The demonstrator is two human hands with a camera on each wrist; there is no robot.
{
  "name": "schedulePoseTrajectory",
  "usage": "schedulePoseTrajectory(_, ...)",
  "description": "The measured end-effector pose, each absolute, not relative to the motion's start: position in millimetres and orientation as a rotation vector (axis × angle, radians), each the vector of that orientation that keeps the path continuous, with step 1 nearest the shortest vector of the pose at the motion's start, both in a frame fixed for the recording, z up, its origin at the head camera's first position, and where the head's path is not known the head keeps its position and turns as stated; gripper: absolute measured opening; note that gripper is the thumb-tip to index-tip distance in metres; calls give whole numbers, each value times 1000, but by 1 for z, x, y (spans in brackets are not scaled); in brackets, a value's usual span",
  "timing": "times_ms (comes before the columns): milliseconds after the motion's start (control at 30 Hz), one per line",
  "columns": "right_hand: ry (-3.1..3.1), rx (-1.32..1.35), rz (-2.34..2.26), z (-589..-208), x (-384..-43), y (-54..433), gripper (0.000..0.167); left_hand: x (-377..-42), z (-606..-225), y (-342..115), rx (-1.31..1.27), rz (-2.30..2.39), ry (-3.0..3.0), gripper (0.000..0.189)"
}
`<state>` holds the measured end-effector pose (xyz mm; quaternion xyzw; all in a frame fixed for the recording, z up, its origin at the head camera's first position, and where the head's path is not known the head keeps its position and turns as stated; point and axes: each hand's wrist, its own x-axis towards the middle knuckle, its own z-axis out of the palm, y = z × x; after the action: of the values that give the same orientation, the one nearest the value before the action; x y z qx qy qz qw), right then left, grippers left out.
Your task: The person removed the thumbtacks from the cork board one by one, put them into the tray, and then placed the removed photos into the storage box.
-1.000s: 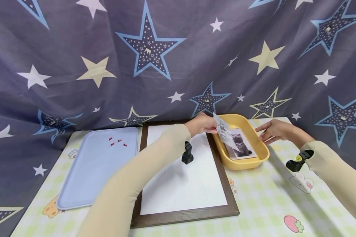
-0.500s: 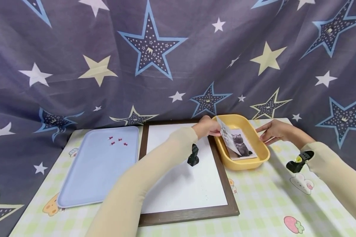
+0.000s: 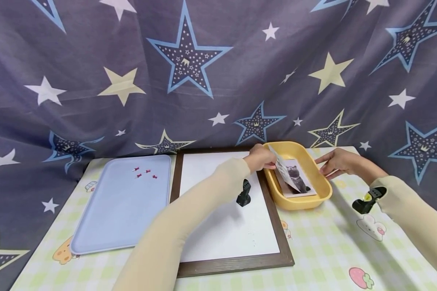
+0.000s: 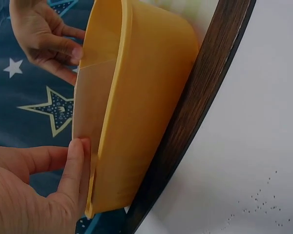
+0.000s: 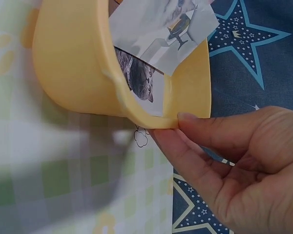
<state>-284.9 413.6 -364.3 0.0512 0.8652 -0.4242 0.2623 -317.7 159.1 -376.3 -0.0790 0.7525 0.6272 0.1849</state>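
Observation:
My left hand [image 3: 261,157] pinches a photo card [image 3: 285,171] by its edge, at the left side of a yellow plastic tub [image 3: 324,192]. The card leans at a slant inside the tub; its picture side shows in the right wrist view, its plain back [image 4: 95,97] in the left wrist view. Beneath it lies a photo of a grey cat [image 3: 299,186], partly covered by the card. On the tub's far right side my right hand [image 3: 338,161] pinches the rim [image 5: 166,122] between thumb and fingers.
Left of the tub lies a whiteboard [image 3: 236,238] in a dark brown frame, the left arm reaching over it. A light blue tray [image 3: 120,210] at the left bears several red push pins [image 3: 147,171]. A star-patterned curtain [image 3: 204,113] hangs behind the checked tablecloth [image 3: 320,246].
My left hand has moved slightly right and down, and the card in it has sunk lower into the tub. The right hand stays at the rim.

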Motion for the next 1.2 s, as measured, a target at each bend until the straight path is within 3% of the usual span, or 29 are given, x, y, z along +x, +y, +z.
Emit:
schedulePoseTrajectory(367,2355,133,-1127,-363,-284,412,61,-313,-372,164,-273,1738,2135,40)
schedulePoseTrajectory(667,2372,121,-1110,-363,-284,412,61,-334,-389,171,-164,1682,2046,48)
schedulePoseTrajectory(1200,2377,115,-1111,-364,-283,411,60,-312,-367,171,-106,1675,1825,49)
